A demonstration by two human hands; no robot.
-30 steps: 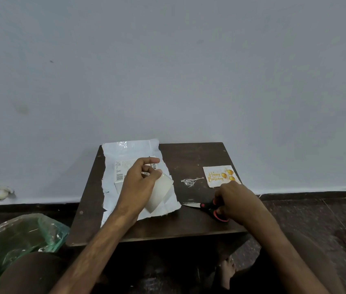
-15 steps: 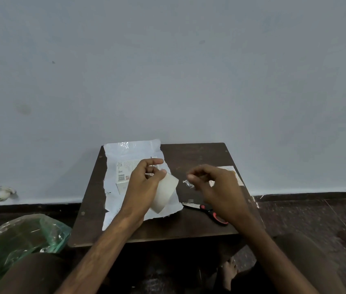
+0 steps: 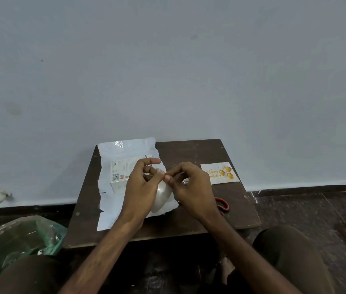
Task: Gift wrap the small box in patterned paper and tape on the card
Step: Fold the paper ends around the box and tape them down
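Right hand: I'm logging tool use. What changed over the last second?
Right hand let go of the scissors, moved left to the tape roll and pinches its edge. Left hand still holds the roll; box, paper, card unmoved.

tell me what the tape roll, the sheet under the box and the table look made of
Tape roll: clear plastic film, glossy, by its milky translucent look and highlights. Sheet: probably coated paper, white side up; ragged torn edges, shiny glare at its far edge. Table: dark brown wood or wood laminate, matte; which, I cannot tell.
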